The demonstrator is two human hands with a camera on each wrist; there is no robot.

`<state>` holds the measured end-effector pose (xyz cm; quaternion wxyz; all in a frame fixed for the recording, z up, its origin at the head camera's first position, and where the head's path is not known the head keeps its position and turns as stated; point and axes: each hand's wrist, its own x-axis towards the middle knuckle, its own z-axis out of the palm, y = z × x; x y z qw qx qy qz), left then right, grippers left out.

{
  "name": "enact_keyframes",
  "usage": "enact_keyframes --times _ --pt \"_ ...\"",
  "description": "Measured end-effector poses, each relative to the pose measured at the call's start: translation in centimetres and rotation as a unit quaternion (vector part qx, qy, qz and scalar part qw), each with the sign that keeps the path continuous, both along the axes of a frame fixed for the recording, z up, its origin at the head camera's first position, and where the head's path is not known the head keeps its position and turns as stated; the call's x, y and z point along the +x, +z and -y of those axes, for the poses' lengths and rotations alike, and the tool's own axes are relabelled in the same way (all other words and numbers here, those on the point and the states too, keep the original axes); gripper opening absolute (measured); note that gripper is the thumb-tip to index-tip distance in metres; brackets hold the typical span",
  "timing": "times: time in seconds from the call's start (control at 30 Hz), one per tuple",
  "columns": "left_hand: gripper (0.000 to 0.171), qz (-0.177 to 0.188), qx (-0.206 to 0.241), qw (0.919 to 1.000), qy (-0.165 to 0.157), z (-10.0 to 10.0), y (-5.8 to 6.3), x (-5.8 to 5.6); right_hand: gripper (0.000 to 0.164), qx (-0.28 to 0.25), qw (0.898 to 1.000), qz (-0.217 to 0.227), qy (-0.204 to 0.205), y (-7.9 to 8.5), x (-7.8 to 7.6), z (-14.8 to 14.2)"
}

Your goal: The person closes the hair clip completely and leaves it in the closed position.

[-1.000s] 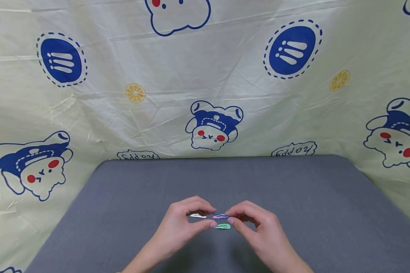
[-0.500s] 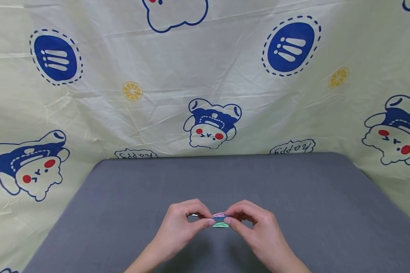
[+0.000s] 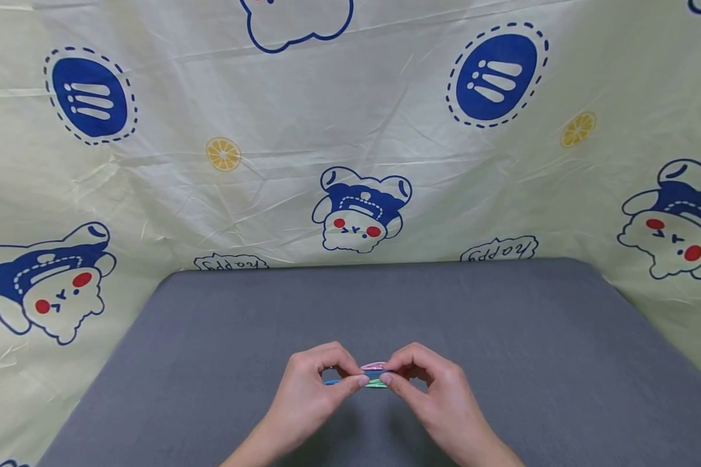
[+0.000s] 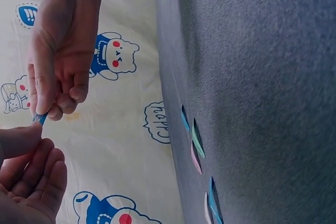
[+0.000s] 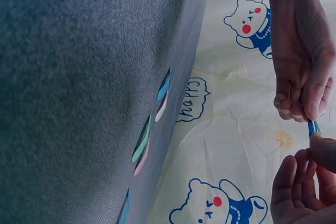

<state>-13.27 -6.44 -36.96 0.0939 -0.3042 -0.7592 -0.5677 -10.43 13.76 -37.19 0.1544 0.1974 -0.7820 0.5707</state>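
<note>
A blue snap hair clip (image 3: 374, 375) is held in the air between my two hands. My left hand (image 3: 314, 384) pinches one end between thumb and forefinger. The other end is pinched in the same way by my right hand (image 3: 435, 389). Fingertips hide both ends of the clip. On the table below, a green hair clip (image 4: 197, 140) lies beside a pink hair clip (image 4: 196, 160). A light blue hair clip (image 5: 164, 86) is next to a white hair clip (image 5: 161, 107). Another blue hair clip (image 4: 185, 118) lies apart, beyond the green one.
The grey table (image 3: 473, 324) extends around and beyond the hands. Behind it hangs a pale curtain (image 3: 280, 194) printed with cartoon bears, bowling pins and orange slices.
My left thumb and forefinger were apart beside the clip and have closed on its end. The right hand has kept its pinch. The head view has shifted slightly.
</note>
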Motion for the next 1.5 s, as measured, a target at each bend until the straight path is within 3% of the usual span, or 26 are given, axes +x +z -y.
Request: enact_keyframes --times 0.43,0.6,0.93,1.03,1.23,1.5 --pt "0.016 -0.003 0.009 0.9994 0.032 -0.3 -0.3 0.5 0.024 -0.001 0.999 -0.019 -0.033 -0.3 0.4 0.7" --pt "0.019 0.015 0.007 0.9992 0.037 -0.4 -0.3 0.6 0.024 -0.004 0.999 -0.009 -0.050 -0.4 0.6 1.0" --pt "0.010 0.022 0.027 0.9989 0.031 -0.6 -0.6 0.3 0.013 -0.031 0.999 0.030 -0.030 -0.2 0.1 0.5" --pt "0.008 0.015 0.031 0.9991 0.023 -0.5 -0.6 0.2 0.014 -0.041 0.999 0.022 -0.024 -0.2 -0.1 0.2" --pt "0.006 0.055 0.014 0.9984 0.007 -0.4 -0.6 -0.1 0.010 -0.038 0.999 0.023 -0.025 -0.1 -0.4 -0.4" --pt "0.001 0.111 0.006 0.9937 -0.014 -0.6 -0.9 -0.3 0.010 -0.038 0.997 0.069 -0.020 0.2 -0.3 -0.8"
